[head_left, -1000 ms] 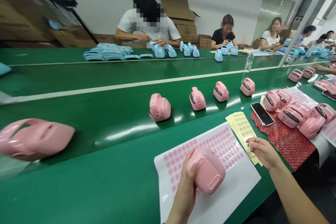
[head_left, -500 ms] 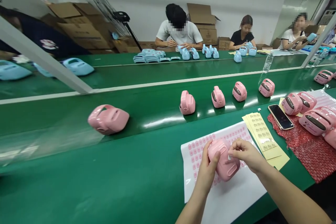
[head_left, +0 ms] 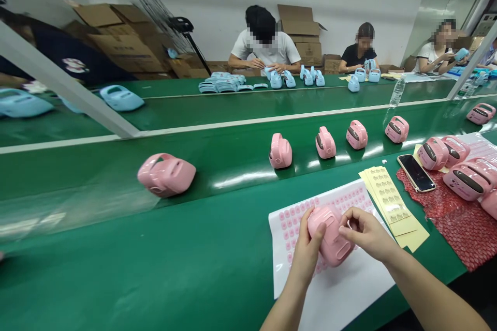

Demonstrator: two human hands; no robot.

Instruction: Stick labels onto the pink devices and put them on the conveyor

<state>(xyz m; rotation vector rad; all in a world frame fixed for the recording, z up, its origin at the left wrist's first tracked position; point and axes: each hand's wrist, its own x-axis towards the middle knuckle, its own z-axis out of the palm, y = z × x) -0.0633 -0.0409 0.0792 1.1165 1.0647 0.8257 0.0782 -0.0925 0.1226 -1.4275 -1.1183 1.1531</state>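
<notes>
My left hand point(head_left: 309, 243) is wrapped round a pink plastic casing point(head_left: 333, 252), its thumb across the near face and its fingers behind. That face shows a raised oval strip and a shallow recess. At the casing's right side is my right hand point(head_left: 359, 228), thumb and forefinger pinched together against the surface. Whatever lies between those fingertips is too small to make out. Below both hands lies a white sheet point(head_left: 282, 269) printed with rows of small pink stickers, partly covered by the casing.
Yellow sticker strips point(head_left: 388, 196) and a phone point(head_left: 416, 171) lie to the right, the phone on red bubble wrap point(head_left: 458, 227). Further pink casings point(head_left: 166, 175) stand along the green belt point(head_left: 233, 150). A clear bottle point(head_left: 397, 92) stands farther back. Co-workers point(head_left: 267, 44) sit opposite with blue casings point(head_left: 121, 98).
My right fingers have shifted slightly and curled more against the casing; the small white piece seen at their tips no longer shows. Casings on the belt have moved a little to the right.
</notes>
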